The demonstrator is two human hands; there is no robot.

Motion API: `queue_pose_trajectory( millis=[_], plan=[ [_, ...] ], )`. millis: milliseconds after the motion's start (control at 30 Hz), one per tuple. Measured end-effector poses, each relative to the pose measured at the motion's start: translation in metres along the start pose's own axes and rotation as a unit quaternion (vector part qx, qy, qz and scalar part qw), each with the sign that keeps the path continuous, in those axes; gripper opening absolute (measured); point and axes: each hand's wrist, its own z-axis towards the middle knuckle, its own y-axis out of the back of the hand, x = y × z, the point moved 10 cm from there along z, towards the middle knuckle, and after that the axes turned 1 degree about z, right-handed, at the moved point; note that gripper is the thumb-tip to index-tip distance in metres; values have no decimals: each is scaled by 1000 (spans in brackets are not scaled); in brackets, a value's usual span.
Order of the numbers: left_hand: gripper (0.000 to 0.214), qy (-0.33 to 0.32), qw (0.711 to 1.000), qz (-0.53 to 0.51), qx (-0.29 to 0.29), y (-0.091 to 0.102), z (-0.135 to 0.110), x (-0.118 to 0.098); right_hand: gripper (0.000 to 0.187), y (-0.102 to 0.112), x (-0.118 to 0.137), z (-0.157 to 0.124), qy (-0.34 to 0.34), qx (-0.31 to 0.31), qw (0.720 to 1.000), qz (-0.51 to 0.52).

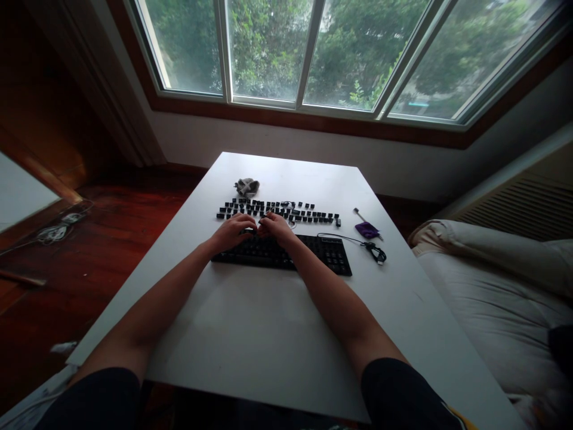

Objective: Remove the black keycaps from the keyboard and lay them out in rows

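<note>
A black keyboard lies across the white table, its upper left part under my hands. My left hand is above the upper left edge of the keyboard, fingers curled with the tips close together; what they hold, if anything, is too small to tell. Beside it, nearly touching, my right hand pinches something small and dark at its fingertips, too small to name. Beyond both hands, loose black keycaps stand in rows on the table. Some of them are hidden behind my fingers.
A crumpled grey cloth lies behind the keycaps. On the right are a purple cloth-like item, a small brush and the coiled keyboard cable. The white table stands before a window, with a padded seat to the right.
</note>
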Motion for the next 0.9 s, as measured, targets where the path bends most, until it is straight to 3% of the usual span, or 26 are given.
queue_pose_trajectory(
  millis=[233, 433, 533, 700, 900],
  plan=[
    [17, 48, 997, -42, -32, 7, 1, 3, 9, 6, -12, 2, -68, -3, 998, 13],
    [22, 159, 977, 72, -120, 29, 2, 50, 12, 12, -12, 5, -47, -20, 999, 12],
    [22, 190, 968, 128, -107, 28, 6, 69, 12, 12, -12, 4, -46, -17, 999, 9],
    [21, 201, 960, 184, -64, 13, 19, 84, 9, 11, -10, 3, -37, -9, 999, 4],
    [18, 228, 952, 199, -40, -2, 23, 106, 12, 12, -11, 5, -35, -4, 999, 6]
  ],
)
